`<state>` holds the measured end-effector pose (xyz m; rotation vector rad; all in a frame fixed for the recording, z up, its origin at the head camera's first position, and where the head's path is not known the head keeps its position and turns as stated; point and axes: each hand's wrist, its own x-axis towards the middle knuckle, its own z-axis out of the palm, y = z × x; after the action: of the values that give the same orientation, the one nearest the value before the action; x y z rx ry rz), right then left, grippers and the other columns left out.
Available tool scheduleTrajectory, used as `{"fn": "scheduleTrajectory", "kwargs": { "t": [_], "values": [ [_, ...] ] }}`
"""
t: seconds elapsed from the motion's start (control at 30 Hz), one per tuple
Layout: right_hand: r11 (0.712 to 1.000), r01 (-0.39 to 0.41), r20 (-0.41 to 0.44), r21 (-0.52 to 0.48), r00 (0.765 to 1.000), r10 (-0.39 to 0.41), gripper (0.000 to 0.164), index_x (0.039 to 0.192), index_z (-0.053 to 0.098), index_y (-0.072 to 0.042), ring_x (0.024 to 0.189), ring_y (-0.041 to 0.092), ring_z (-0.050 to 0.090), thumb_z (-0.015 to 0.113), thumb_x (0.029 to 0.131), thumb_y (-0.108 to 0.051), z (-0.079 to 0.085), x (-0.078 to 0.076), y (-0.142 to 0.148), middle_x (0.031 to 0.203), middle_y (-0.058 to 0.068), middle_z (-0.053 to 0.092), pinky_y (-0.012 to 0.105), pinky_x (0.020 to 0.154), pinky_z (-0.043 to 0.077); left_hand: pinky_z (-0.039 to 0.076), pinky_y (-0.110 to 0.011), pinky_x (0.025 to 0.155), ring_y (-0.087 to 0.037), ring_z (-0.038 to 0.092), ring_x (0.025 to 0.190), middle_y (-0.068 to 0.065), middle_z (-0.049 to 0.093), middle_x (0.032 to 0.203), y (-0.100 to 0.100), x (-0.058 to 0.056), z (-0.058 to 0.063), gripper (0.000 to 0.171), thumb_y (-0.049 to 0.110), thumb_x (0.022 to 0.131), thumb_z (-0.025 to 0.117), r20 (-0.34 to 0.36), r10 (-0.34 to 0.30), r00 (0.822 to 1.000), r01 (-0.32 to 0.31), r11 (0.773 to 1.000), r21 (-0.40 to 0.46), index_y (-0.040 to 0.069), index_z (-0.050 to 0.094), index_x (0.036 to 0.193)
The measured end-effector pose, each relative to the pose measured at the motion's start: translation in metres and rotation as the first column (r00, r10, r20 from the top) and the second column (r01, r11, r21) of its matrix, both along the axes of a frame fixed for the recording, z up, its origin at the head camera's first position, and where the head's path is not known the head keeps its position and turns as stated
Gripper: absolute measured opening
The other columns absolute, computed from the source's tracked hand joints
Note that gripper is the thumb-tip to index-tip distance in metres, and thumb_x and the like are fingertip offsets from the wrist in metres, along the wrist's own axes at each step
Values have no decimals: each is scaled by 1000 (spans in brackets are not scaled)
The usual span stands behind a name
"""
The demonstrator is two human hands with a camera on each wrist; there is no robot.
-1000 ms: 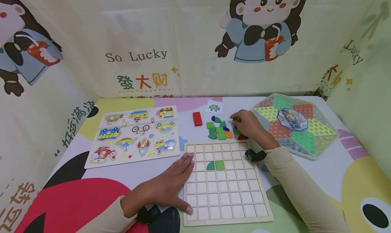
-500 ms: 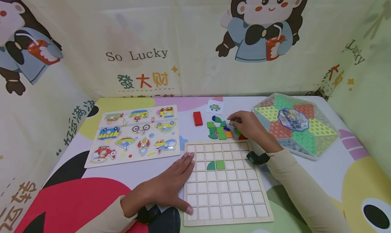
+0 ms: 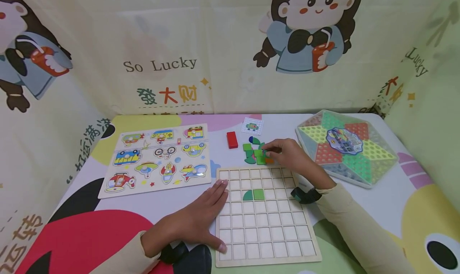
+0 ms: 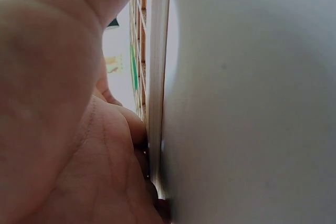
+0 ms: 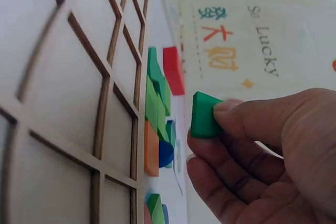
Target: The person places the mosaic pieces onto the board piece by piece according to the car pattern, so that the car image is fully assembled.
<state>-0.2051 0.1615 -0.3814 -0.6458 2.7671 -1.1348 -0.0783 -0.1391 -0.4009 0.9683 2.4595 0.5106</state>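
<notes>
Thumb and fingers of the right hand (image 3: pixel 287 154) pinch a green piece (image 5: pixel 206 115), so this grip is grasping; the arm reaches in from the lower right of the frame in a beige sleeve (image 3: pixel 359 226). In the right wrist view the piece sits right of centre, smooth and thick-edged with one straight side, its far part covered by the thumb; in the head view the fingers nearly hide it, just right of the frame's centre. The left hand (image 3: pixel 197 216), below centre, has its grip released: the fingers stretch out along the left edge of a grid board (image 3: pixel 268 262), with the thumb spread toward the lower left corner. The board is pale wood, slim brown-edged bars dividing it into squarish cells; a green quarter-round (image 3: pixel 248 195) and a light green square (image 3: pixel 258 194) lie side by side in its third row. Beyond its top edge, flat loose pieces (image 3: pixel 260 159) cluster, including an orange block (image 5: pixel 151 148), with a glossy red block (image 3: pixel 232 139) and a printed card (image 3: pixel 252 126) behind. On the patterned counter (image 3: pixel 158 202), a picture board (image 3: pixel 140 188) with vehicle shapes lies left of centre, and a hexagonal box (image 3: pixel 328 152) of dimpled coloured triangles lies right.
</notes>
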Motion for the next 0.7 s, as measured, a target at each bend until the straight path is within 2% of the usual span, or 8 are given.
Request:
{"fn": "scheduleTrajectory", "kwargs": {
  "t": [0.17, 0.3, 0.5, 0.7],
  "values": [
    [997, -78, -9, -14, 997, 77, 17, 105, 74, -1, 86, 18, 63, 69, 89, 0, 2, 8, 0, 99, 6, 70, 37, 78, 53, 9, -48, 116, -19, -14, 146, 1, -11, 162, 0, 0, 0, 125, 75, 66, 67, -2, -2, 1000, 2, 1000, -9, 10, 11, 157],
    [992, -124, -5, -28, 992, 124, 17, 104, 74, -2, 83, 17, 59, 70, 88, 1, 1, 14, 1, 95, 2, 69, 32, 74, 52, 9, -48, 116, -19, -14, 146, 1, -11, 162, 0, -1, 0, 125, 75, 66, 68, -2, 1, 1000, -1, 1000, -9, 10, 11, 157],
    [983, -175, 44, -48, 983, 177, 14, 100, 75, -3, 74, 17, 52, 71, 87, -1, 0, 27, 3, 92, 0, 68, 27, 62, 47, 8, -48, 116, -19, -14, 146, 1, -11, 162, 0, 1, 0, 125, 74, 66, 69, 7, 4, 1000, -4, 1000, -16, 11, 10, 157],
    [972, -229, 58, -53, 971, 231, 14, 101, 75, -5, 74, 16, 52, 71, 88, -2, 1, 39, 6, 92, -3, 68, 27, 63, 46, 8, -47, 116, -19, -14, 146, 1, -11, 162, 0, 1, 0, 126, 74, 66, 68, -5, 2, 1000, -2, 1000, -17, 10, 10, 157]
  ]
}}
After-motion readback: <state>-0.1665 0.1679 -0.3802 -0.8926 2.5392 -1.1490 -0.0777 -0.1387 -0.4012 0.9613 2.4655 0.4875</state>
